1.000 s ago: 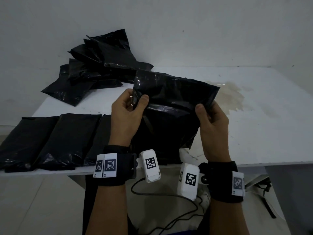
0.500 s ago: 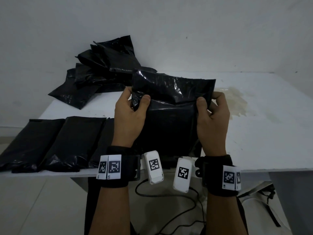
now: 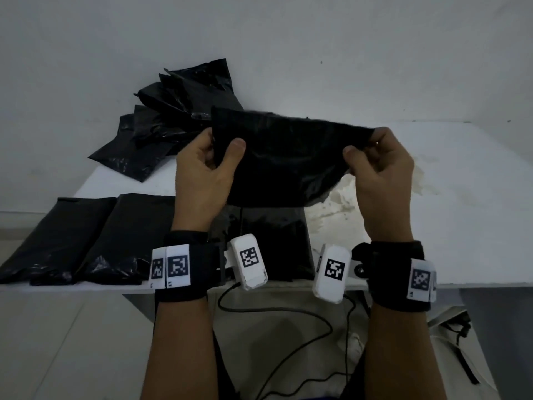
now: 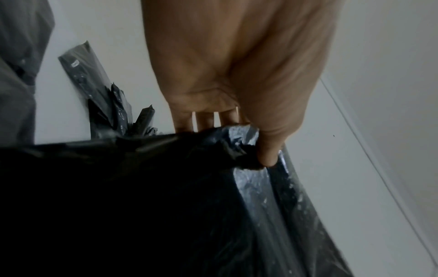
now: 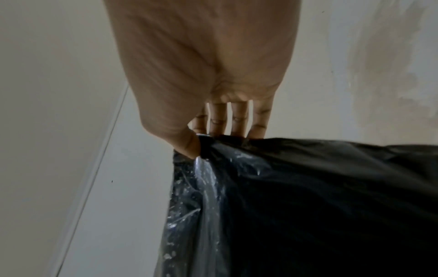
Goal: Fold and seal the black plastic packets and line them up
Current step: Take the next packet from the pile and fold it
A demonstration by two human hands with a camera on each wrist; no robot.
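Observation:
I hold one black plastic packet (image 3: 285,160) up above the white table (image 3: 450,226), stretched between both hands. My left hand (image 3: 219,151) pinches its upper left corner, thumb in front; the left wrist view shows the thumb pressed into the crumpled corner of the packet (image 4: 244,150). My right hand (image 3: 360,148) pinches the upper right corner, seen close in the right wrist view on the packet (image 5: 308,187). A row of flat folded packets (image 3: 95,235) lies along the table's near left edge. Directly below the held one lies another packet (image 3: 277,241).
A loose pile of black packets (image 3: 173,122) leans against the wall at the table's back left. A pale stain (image 3: 340,197) marks the tabletop right of centre. Below the table edge are a black cable (image 3: 288,310) and light cloth.
Both hands have lifted the packet higher off the table and pulled its top edge taut sideways. The right hand shifted from the packet's side to its upper corner.

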